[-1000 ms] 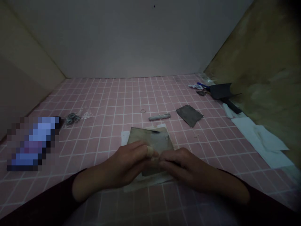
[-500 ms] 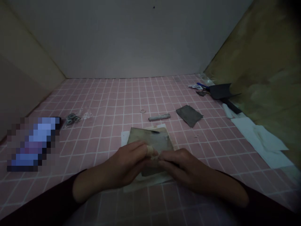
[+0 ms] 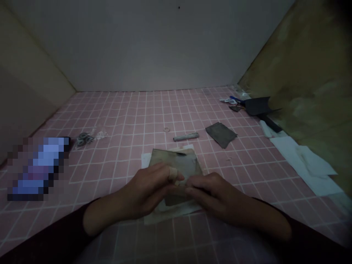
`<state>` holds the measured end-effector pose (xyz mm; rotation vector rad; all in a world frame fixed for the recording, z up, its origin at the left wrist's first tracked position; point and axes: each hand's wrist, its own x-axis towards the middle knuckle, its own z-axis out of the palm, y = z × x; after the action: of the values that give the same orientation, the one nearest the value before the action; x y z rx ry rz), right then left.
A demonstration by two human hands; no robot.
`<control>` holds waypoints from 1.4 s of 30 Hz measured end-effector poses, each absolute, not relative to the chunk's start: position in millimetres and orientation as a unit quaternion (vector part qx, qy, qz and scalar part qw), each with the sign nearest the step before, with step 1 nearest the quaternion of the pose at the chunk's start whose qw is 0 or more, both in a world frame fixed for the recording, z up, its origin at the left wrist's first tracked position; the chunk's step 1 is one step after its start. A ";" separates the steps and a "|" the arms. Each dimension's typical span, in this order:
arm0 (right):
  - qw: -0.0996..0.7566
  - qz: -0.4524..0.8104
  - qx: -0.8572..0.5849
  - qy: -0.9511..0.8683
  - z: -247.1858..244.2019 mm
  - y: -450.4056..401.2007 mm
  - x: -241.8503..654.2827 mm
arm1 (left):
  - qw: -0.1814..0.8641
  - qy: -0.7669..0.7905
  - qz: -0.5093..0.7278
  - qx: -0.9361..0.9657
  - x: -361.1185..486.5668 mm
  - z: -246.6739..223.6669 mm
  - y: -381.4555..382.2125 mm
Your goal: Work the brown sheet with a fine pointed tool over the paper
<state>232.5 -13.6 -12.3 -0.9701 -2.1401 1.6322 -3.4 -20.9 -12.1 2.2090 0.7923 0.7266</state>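
Observation:
My left hand (image 3: 152, 189) and my right hand (image 3: 217, 194) meet over a greyish flat plate (image 3: 173, 158) that lies on white paper (image 3: 154, 218). A pale band wraps a finger of my left hand. Both hands have their fingers closed around something small and pale between the fingertips, too small and dim to name. Just beyond the plate lie a grey rolled stick (image 3: 186, 137) and a small pale ring (image 3: 166, 129). A dark grey sheet (image 3: 221, 135) rests to the right of the stick.
At the left is a blurred-out phone-like screen (image 3: 41, 167), with a clear bag of small metal parts (image 3: 84, 139) near it. Along the right wall are a black dustpan (image 3: 257, 106), white paper sheets (image 3: 299, 161) and small tools. A pink checked cloth (image 3: 126, 121) covers the table.
My left hand has shifted slightly left and its fingers have lifted a little, showing more of the banded finger. My right hand looks nearly unchanged.

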 end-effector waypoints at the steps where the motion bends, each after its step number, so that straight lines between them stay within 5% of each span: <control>1: 0.107 0.637 -0.329 -0.689 -10.5 -10.6 233.5 | 0.330 0.291 0.279 0.853 -3.3 -12.7 -21.4; 5: 0.071 0.735 -0.312 -0.597 -8.7 -5.8 235.0 | 0.315 0.282 0.295 0.857 -3.9 -11.2 -21.5; 8: 0.184 0.529 -0.348 -0.752 -14.5 -13.3 232.6 | 0.347 0.313 0.285 0.837 -4.7 -9.2 -19.6; 11: 0.201 0.410 -0.341 -0.822 -18.0 -19.1 230.7 | 0.356 0.325 0.273 0.832 -4.6 -11.3 -19.0; 19: 0.050 0.741 -0.307 -0.595 -4.8 -5.2 236.2 | 0.305 0.281 0.285 0.864 -2.6 -14.4 -22.4; 23: 0.194 0.502 -0.338 -0.772 -11.7 -14.7 233.2 | 0.346 0.311 0.280 0.840 -3.8 -7.6 -20.4; 26: 0.197 0.422 -0.329 -0.821 -15.6 -19.0 230.9 | 0.340 0.321 0.264 0.844 -3.8 -9.9 -19.6; 34: 0.033 0.785 -0.286 -0.548 -5.3 -3.6 234.2 | 0.288 0.277 0.267 0.877 -3.7 -13.6 -22.9; 38: 0.183 0.542 -0.332 -0.750 -12.5 -13.4 232.5 | 0.355 0.311 0.282 0.835 -4.9 -5.2 -20.5; 42: 0.194 0.391 -0.325 -0.839 -18.9 -19.2 232.8 | 0.357 0.326 0.281 0.829 -5.6 -8.0 -18.3</control>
<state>232.8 -19.2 -18.9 -0.9116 -2.3527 1.0955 -5.6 -18.3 -8.0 2.1398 0.8405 0.7251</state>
